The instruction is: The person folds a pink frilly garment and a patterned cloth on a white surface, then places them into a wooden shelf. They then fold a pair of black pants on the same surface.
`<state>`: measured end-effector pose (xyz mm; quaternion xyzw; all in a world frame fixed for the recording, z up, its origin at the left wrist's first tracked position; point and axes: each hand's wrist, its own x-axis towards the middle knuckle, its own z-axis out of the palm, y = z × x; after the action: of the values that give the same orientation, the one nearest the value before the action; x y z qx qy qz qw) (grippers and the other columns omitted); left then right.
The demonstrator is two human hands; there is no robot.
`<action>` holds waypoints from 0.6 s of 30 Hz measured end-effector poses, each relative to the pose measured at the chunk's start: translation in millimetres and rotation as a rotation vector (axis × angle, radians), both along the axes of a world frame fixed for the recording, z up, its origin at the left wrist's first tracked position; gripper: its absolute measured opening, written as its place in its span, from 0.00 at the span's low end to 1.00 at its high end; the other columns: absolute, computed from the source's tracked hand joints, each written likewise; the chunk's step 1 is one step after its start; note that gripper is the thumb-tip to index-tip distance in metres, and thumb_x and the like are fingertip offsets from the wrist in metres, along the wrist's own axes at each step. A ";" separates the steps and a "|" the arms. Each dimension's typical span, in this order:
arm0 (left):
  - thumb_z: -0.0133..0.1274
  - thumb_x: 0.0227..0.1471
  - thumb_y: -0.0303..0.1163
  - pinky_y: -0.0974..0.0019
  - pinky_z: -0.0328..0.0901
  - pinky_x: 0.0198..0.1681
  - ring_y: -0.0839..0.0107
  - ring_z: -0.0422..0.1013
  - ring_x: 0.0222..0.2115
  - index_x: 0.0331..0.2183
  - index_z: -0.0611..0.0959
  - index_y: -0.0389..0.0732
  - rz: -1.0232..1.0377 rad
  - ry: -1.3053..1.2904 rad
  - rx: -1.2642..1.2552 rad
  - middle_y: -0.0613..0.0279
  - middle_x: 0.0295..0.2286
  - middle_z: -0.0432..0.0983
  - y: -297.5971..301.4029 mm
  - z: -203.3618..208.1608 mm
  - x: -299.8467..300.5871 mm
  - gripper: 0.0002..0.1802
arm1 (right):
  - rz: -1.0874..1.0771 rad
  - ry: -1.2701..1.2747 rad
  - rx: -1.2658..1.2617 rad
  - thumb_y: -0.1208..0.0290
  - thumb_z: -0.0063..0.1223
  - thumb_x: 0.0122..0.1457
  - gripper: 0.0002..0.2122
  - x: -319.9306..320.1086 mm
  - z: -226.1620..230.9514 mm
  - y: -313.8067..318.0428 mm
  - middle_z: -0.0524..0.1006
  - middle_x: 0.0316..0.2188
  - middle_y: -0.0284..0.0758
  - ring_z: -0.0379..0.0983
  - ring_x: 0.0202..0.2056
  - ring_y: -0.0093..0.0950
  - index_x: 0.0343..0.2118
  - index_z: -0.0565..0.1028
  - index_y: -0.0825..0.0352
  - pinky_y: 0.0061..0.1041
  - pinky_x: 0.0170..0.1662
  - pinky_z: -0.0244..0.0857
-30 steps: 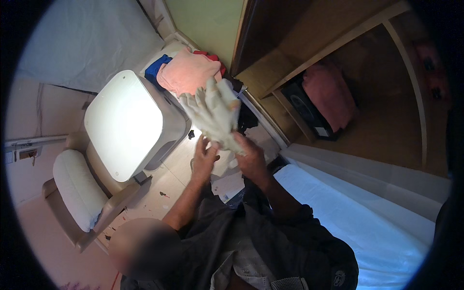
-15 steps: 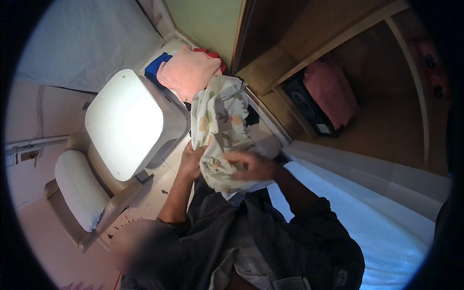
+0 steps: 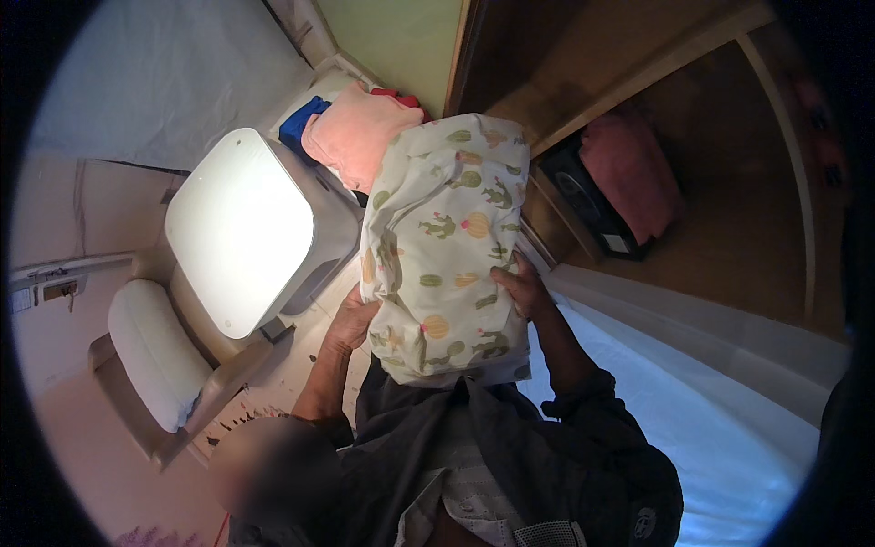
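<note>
A white cloth printed with green cacti and yellow-orange plants (image 3: 447,255) is spread between my hands in front of my body. My left hand (image 3: 355,319) grips its left edge, fingers partly tucked behind the fabric. At the right edge my right hand (image 3: 522,285) pinches the cloth with the thumb on top. The cloth looks creased along its left side, and its far end reaches toward a pink folded cloth (image 3: 360,137). Whether it is a pillowcase or a sheet I cannot tell.
A white-topped table (image 3: 241,232) stands at the left, beside a beige chair with a white cushion (image 3: 157,351). Blue cloth (image 3: 301,123) lies near the pink pile. On the right, a wooden cabinet (image 3: 729,182) holds a black box (image 3: 583,201) with pink cloth (image 3: 633,182) on it.
The bunched cloth is now opened out wide and its print shows. My right hand has moved from over its middle to its right edge; my left hand keeps its hold.
</note>
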<state>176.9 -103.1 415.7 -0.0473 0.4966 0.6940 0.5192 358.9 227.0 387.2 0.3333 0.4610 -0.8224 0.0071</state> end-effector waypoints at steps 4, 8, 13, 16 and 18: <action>0.62 0.56 0.34 0.55 0.75 0.52 0.60 0.78 0.49 0.66 0.64 0.37 0.023 -0.111 0.104 0.53 0.55 0.74 -18.5 -1.1 -5.4 0.41 | 0.082 -0.005 0.198 0.70 0.61 0.57 0.26 2.3 18.2 14.8 0.81 0.47 0.41 0.78 0.43 0.29 0.58 0.71 0.72 0.33 0.48 0.74; 0.57 0.62 0.48 0.57 0.73 0.54 0.59 0.73 0.53 0.65 0.63 0.37 0.072 -0.138 0.205 0.51 0.57 0.70 -2.9 16.6 -22.1 0.40 | 0.192 -0.107 0.234 0.66 0.62 0.57 0.26 2.0 30.3 17.2 0.81 0.47 0.41 0.78 0.43 0.30 0.58 0.72 0.72 0.32 0.49 0.72; 0.63 0.56 0.35 0.61 0.75 0.42 0.66 0.77 0.39 0.55 0.76 0.36 -0.051 -0.042 -0.350 0.55 0.43 0.79 14.3 -13.2 -26.2 0.28 | 0.398 -0.207 0.280 0.67 0.63 0.56 0.26 -7.0 42.6 8.5 0.79 0.51 0.36 0.76 0.49 0.25 0.58 0.73 0.70 0.29 0.53 0.70; 0.63 0.53 0.27 0.62 0.74 0.36 0.70 0.77 0.30 0.45 0.83 0.35 0.023 0.024 -0.344 0.62 0.32 0.82 22.5 -15.6 -20.0 0.16 | 0.386 -0.172 0.287 0.67 0.65 0.55 0.31 5.9 22.2 17.3 0.78 0.53 0.39 0.75 0.50 0.27 0.61 0.69 0.70 0.31 0.54 0.70; 0.63 0.52 0.26 0.63 0.74 0.35 0.70 0.78 0.30 0.46 0.83 0.35 0.045 0.053 -0.276 0.62 0.33 0.81 19.0 -21.1 -16.1 0.17 | 0.317 -0.133 0.317 0.67 0.66 0.53 0.34 19.9 -9.0 28.1 0.77 0.54 0.41 0.76 0.50 0.30 0.63 0.66 0.70 0.34 0.53 0.71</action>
<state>160.8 -84.1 394.5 -0.1111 0.5998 0.6315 0.4787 378.8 255.1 378.1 0.3074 0.6292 -0.7047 0.1140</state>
